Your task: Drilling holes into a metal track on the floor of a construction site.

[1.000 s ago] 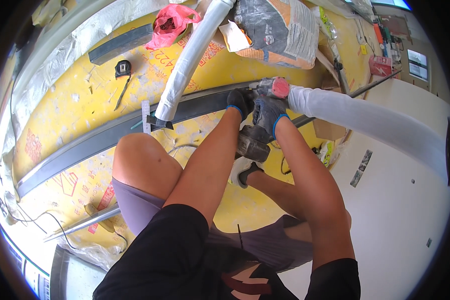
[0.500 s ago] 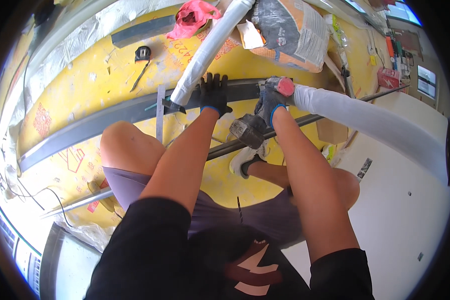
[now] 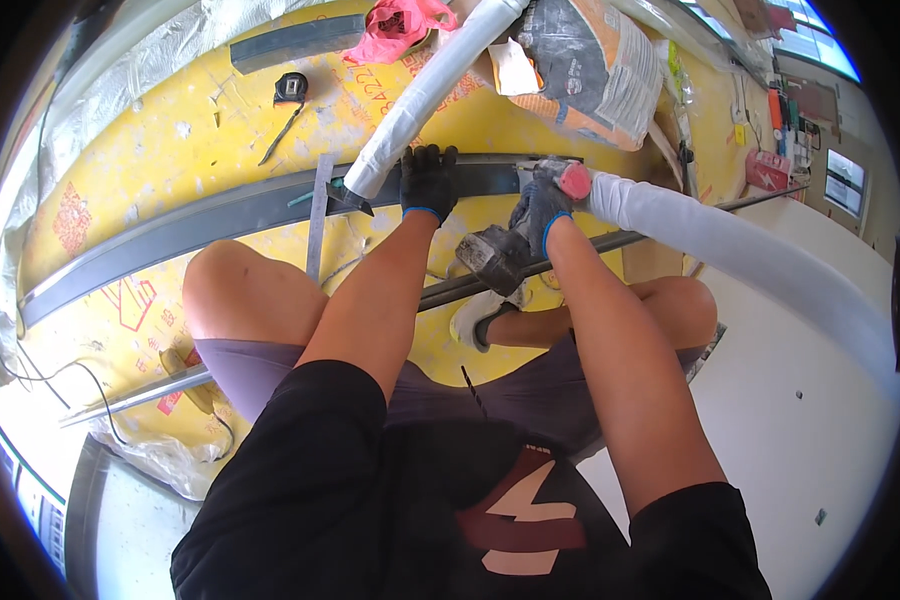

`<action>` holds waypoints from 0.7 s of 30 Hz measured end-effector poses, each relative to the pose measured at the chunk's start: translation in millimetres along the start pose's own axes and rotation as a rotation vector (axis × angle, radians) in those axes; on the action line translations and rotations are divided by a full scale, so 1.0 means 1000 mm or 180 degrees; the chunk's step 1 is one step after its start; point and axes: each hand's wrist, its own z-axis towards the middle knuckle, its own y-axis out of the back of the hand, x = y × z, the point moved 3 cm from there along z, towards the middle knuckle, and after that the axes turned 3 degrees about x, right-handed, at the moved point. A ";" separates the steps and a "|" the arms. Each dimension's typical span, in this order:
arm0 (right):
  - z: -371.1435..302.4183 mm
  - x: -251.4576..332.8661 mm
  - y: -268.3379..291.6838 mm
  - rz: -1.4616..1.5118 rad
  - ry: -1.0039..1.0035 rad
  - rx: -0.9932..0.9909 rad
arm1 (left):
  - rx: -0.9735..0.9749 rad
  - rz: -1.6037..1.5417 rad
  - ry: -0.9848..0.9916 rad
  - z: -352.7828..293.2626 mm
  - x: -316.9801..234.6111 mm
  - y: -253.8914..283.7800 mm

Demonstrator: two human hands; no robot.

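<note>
A long dark grey metal profile point(image 3: 220, 217) lies across in front of me. My left hand point(image 3: 430, 187), in a black glove with a blue cuff, rests on it with the fingers curled over its far edge. In my gloved right hand point(image 3: 542, 210) is a cordless drill point(image 3: 492, 260), its dark battery toward me and its round red end to the right. The drill's front is at the profile's right part; its tip is too small to make out. Left of my left hand, a steel ruler point(image 3: 319, 215) lies across the profile beside a thin teal stick point(image 3: 300, 200).
A wrapped tube point(image 3: 420, 105) slants toward my left hand; another wrapped tube point(image 3: 710, 220) runs off right. Farther away lie a tape measure point(image 3: 290, 88), a dark short profile point(image 3: 295, 45), a pink bag point(image 3: 395, 30) and a large sack point(image 3: 600, 75). Dark bars point(image 3: 470, 292) run between my legs.
My left hand's spread fingers and thumb have drawn in and bent over the profile's far edge. My right hand keeps the drill at nearly the same spot. The whole view has shifted slightly.
</note>
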 end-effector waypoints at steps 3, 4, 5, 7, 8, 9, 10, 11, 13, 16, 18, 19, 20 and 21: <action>-0.024 0.013 -0.037 0.0868 -0.0620 -0.0461 | 0.0146 0.0066 0.0098 -0.012 0.019 0.001; -0.024 0.013 -0.034 0.0874 -0.0607 -0.0469 | 0.0243 0.0023 0.0102 -0.011 0.017 0.003; -0.024 0.013 -0.033 0.0847 -0.0541 -0.0400 | 0.0235 0.0022 0.0092 -0.009 0.016 0.002; -0.023 0.012 -0.029 0.0827 -0.0491 -0.0321 | 0.0080 0.0034 0.0110 -0.008 0.017 0.004; -0.021 0.011 -0.029 0.0776 -0.0647 -0.0033 | 0.0097 0.0049 0.0118 -0.011 0.020 0.002; -0.020 0.007 -0.033 0.0725 -0.0808 0.0266 | 0.0092 0.0013 0.0144 -0.015 0.024 0.001; -0.019 0.007 -0.042 0.0729 -0.0830 0.0315 | 0.0082 -0.0006 0.0184 -0.018 0.031 0.001; -0.018 0.004 -0.052 0.0658 -0.0935 0.0282 | 0.0104 0.0044 0.0222 -0.022 0.039 0.001; 0.016 -0.014 -0.020 -0.0137 0.0281 0.0816 | 0.0084 -0.0004 0.0181 -0.010 0.020 0.007; 0.039 -0.021 0.043 -0.1266 0.2424 0.0744 | -0.0188 -0.0069 -0.0047 0.012 -0.021 0.009; -0.014 0.000 -0.064 -0.0570 -0.0293 0.0176 | 0.0101 0.0193 0.0325 -0.027 0.048 -0.006; -0.018 0.005 -0.053 -0.0570 -0.0276 0.0105 | 0.0156 0.0060 0.0330 -0.021 0.038 -0.006; -0.022 0.010 -0.042 -0.0462 -0.0273 0.0016 | 0.0137 0.0016 0.0284 -0.016 0.029 -0.005; -0.025 0.013 -0.034 -0.0352 -0.0272 -0.0060 | 0.0078 0.0009 0.0246 -0.010 0.022 -0.003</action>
